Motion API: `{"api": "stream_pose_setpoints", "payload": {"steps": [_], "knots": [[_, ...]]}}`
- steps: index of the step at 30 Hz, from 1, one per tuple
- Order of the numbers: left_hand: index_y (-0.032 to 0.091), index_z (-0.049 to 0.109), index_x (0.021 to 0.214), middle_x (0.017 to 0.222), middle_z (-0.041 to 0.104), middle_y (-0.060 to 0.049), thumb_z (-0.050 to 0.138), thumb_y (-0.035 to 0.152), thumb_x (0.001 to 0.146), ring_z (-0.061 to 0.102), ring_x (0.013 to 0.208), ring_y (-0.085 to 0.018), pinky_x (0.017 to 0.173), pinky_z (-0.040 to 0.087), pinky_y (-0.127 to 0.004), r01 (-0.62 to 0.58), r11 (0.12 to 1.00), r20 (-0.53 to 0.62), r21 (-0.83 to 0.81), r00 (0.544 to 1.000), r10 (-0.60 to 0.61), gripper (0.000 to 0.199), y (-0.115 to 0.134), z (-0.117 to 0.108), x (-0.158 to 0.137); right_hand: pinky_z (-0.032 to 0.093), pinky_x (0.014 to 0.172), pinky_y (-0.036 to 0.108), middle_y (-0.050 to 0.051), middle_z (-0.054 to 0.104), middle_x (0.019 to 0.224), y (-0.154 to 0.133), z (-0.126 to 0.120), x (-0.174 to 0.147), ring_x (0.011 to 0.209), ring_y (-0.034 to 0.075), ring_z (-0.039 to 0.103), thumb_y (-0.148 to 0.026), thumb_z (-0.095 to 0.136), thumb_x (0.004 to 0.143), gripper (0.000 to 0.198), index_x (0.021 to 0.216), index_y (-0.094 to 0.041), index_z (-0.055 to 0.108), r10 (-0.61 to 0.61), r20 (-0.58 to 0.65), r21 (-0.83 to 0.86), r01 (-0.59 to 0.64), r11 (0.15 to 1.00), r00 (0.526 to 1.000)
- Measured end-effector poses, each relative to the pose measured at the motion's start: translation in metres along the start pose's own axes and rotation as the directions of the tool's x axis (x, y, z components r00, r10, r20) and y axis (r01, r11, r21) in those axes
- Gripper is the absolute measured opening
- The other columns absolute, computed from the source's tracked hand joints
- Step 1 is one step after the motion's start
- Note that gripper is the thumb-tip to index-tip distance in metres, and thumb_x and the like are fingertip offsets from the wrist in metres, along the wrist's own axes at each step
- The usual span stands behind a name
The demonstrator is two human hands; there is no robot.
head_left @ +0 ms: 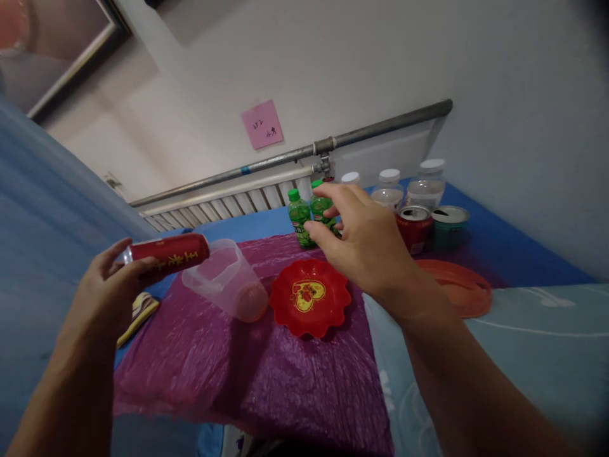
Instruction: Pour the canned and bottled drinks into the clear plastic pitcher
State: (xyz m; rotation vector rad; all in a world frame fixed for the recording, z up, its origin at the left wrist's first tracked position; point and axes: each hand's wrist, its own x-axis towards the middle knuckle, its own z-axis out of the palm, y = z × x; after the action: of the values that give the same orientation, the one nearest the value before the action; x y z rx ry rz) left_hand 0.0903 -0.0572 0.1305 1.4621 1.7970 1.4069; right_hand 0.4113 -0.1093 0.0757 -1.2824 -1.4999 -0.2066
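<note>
Can (pixel 172 249) — in left hand (pixel 108 279), near container rim (pixel 228 242)

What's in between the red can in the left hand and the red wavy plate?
A see-through plastic container is between the red can in the left hand and the red wavy plate, as the head view shows.

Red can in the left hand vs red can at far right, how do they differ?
Pose: the held can lies nearly on its side in the left hand; the standing can is upright.
Top: the standing can shows its top with a dark opening; no opening is visible on the held can.
Lettering: the held can shows yellow characters; the standing can's label is unreadable.
Shared: red bodies.
</note>
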Motion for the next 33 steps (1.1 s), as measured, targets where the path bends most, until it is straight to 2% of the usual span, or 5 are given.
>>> {"api": "stream_pose_setpoints", "payload": {"steps": [5, 13, 18, 25, 33], "knots": [[0.02, 0.066, 0.103, 0.087, 0.072, -0.004, 0.078, 0.033, 0.056, 0.068, 0.076, -0.018, 0.064, 0.056, -0.021, 0.143, 0.982, 0.148, -0.125, 0.981, -0.124, 0.05, -0.035, -0.017, 0.009, 0.055, 0.078, 0.041, 0.013, 0.069, 0.118, 0.0, 0.002, -0.001, 0.091, 0.025, 0.067, -0.017, 0.058, 0.086, 0.037, 0.122, -0.016, 0.062, -0.001, 0.016, -0.005, 0.001, 1.0, 1.0], [0.032, 0.055, 0.135, 0.118, 0.07, -0.004, 0.086, 0.053, 0.054, 0.065, 0.107, -0.024, 0.074, 0.051, -0.025, 0.027, 0.962, 0.186, 0.272, 0.979, -0.08, 0.09, -0.037, -0.031, 0.008, 0.055, 0.077, 0.04, 0.011, 0.069, 0.114, 0.001, 0.005, -0.003, 0.093, 0.026, 0.067, -0.018, 0.059, 0.086, 0.036, 0.121, -0.019, 0.062, -0.034, 0.015, -0.016, 0.034, 0.999, 0.999], [0.027, 0.062, 0.119, 0.11, 0.07, -0.002, 0.086, 0.056, 0.056, 0.064, 0.101, -0.025, 0.084, 0.048, -0.032, -0.036, 0.949, 0.321, 0.314, 0.945, -0.07, 0.073, -0.043, -0.032, 0.015, 0.056, 0.076, 0.041, 0.012, 0.07, 0.112, 0.001, 0.007, -0.004, 0.09, 0.026, 0.068, -0.02, 0.06, 0.086, 0.035, 0.12, -0.018, 0.063, -0.043, 0.016, -0.036, 0.044, 0.998, 0.999], [0.02, 0.065, 0.108, 0.103, 0.071, -0.003, 0.09, 0.042, 0.051, 0.066, 0.093, -0.021, 0.086, 0.05, -0.031, 0.074, 0.994, 0.283, 0.083, 0.955, -0.095, 0.066, -0.061, -0.026, 0.02, 0.057, 0.077, 0.044, 0.012, 0.071, 0.112, 0.003, 0.009, -0.004, 0.094, 0.029, 0.069, -0.023, 0.061, 0.086, 0.035, 0.121, -0.02, 0.063, -0.047, 0.021, -0.038, 0.048, 0.998, 0.999], [0.014, 0.065, 0.101, 0.09, 0.069, -0.002, 0.085, 0.032, 0.065, 0.064, 0.078, -0.016, 0.08, 0.053, -0.033, 0.109, 0.994, 0.024, 0.031, 0.994, -0.11, 0.045, -0.144, -0.02, 0.071, 0.057, 0.078, 0.048, 0.011, 0.071, 0.109, 0.018, 0.028, -0.006, 0.098, 0.033, 0.069, -0.033, 0.059, 0.088, 0.03, 0.117, -0.025, 0.062, -0.085, 0.058, -0.058, 0.089, 0.994, 0.995]]}}
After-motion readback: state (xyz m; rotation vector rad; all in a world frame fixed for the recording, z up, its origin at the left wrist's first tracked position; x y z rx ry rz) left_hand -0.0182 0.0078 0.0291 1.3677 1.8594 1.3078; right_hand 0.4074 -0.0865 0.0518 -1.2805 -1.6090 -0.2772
